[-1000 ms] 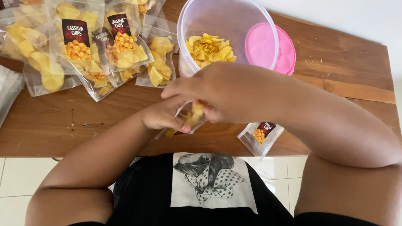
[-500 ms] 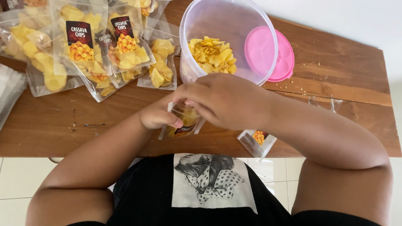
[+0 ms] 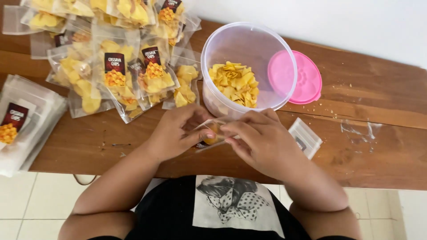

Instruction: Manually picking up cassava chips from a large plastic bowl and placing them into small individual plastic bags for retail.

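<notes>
Left hand (image 3: 175, 133) and right hand (image 3: 262, 140) both grasp a small clear bag (image 3: 209, 133) of yellow chips with their fingers, above the tabletop (image 3: 378, 151), just beside the tub (image 3: 247, 66).

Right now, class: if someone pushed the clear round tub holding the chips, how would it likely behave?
The clear tub would probably slide easily rather than roll, since it stands upright on the smooth wooden table. It likely feels light: thin plastic walls, only partly filled with yellow chips. A high push might tip it, its lid being off.
</notes>
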